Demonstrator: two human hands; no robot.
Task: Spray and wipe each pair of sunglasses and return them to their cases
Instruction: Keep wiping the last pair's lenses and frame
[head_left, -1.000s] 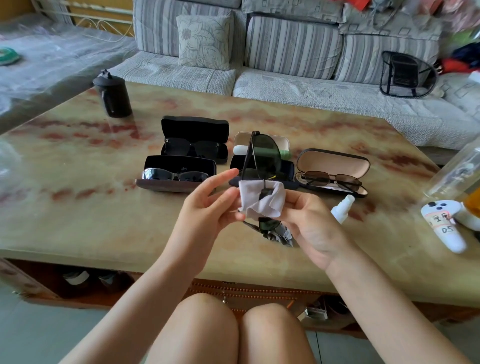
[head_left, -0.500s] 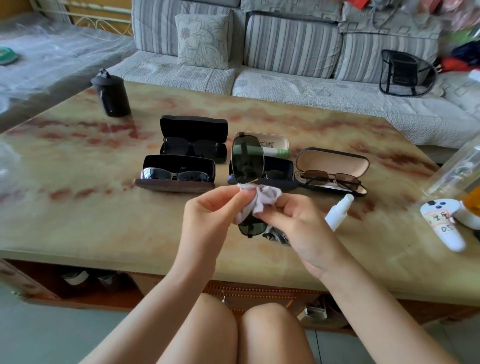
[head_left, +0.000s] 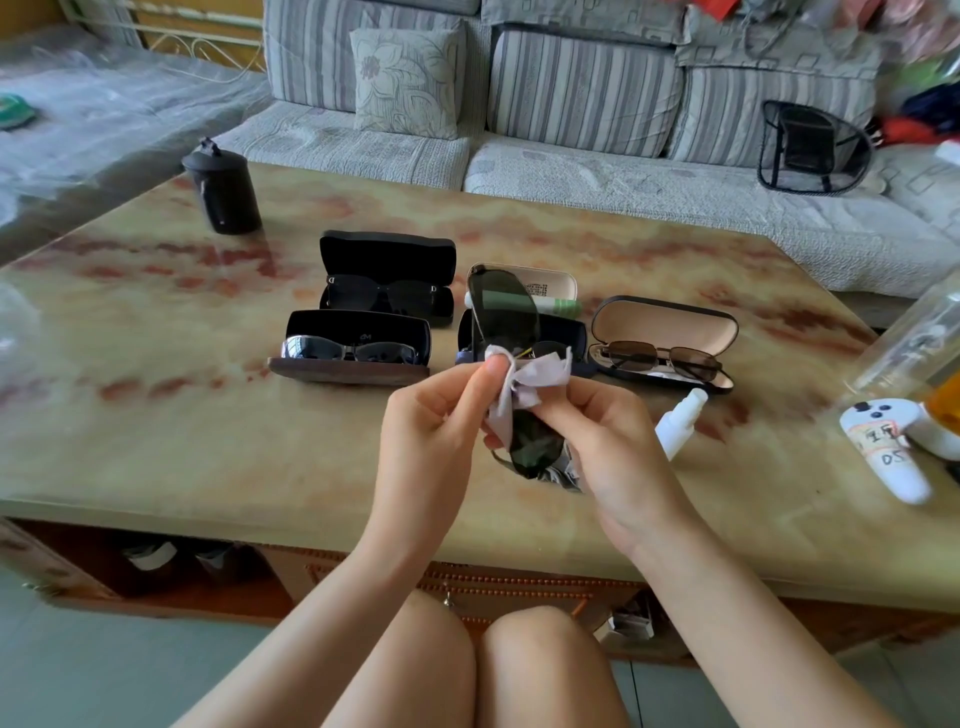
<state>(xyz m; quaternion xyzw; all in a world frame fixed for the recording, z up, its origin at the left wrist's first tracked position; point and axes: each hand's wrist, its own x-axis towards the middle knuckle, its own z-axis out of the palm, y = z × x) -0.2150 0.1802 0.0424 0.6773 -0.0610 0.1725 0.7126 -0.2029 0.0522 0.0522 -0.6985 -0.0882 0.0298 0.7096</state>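
The left hand pinches one cloth against one pair of sunglasses, gripped by the right hand. Beyond both: five open cases. Right of the right hand: one spray bottle.

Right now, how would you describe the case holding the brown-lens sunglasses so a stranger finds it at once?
On the marble table, find the cluster of open cases. It is the rightmost case, behind the white spray bottle. Only it holds thin metal-framed glasses with brown lenses against beige lining.
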